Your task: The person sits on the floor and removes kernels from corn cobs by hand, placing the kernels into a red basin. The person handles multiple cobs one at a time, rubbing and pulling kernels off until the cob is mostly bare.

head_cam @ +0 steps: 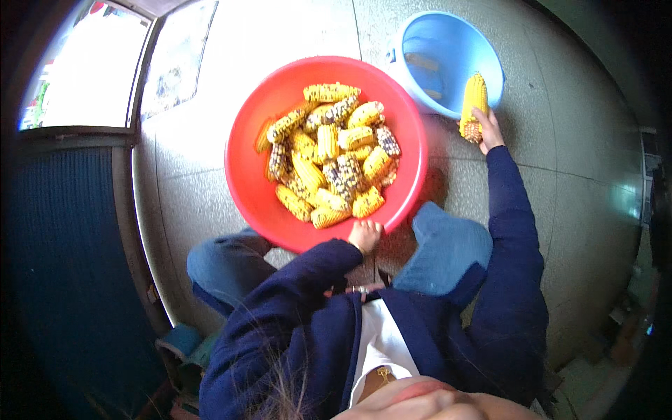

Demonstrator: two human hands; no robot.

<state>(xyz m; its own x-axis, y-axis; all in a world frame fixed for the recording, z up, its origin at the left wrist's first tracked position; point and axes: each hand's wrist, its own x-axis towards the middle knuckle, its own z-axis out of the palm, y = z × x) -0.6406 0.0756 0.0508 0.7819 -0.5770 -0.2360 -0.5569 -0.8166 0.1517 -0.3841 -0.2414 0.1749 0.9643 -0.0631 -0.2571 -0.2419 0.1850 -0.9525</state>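
A corn cob with yellow kernels (pixel 474 100) is held upright in my right hand (pixel 490 130), at the near rim of a light blue plastic bucket (pixel 424 105). The cob's lower end looks bare of kernels. A large red plastic basin (pixel 252 210) stands in front of me with several pieces of corn cob in it, some all yellow, others with dark and white kernels, such as the dark-speckled piece (pixel 350 170). My left hand (pixel 366 236) rests with curled fingers on the basin's near rim; whether it grips the rim is not clear.
The basin and bucket stand on a speckled tiled floor (pixel 530 205). Inside the bucket lie a few blurred, pale things. A bright doorway (pixel 84 63) opens at the upper left, above a dark ribbed panel (pixel 63 226). My bent knees are on both sides of the basin's near edge.
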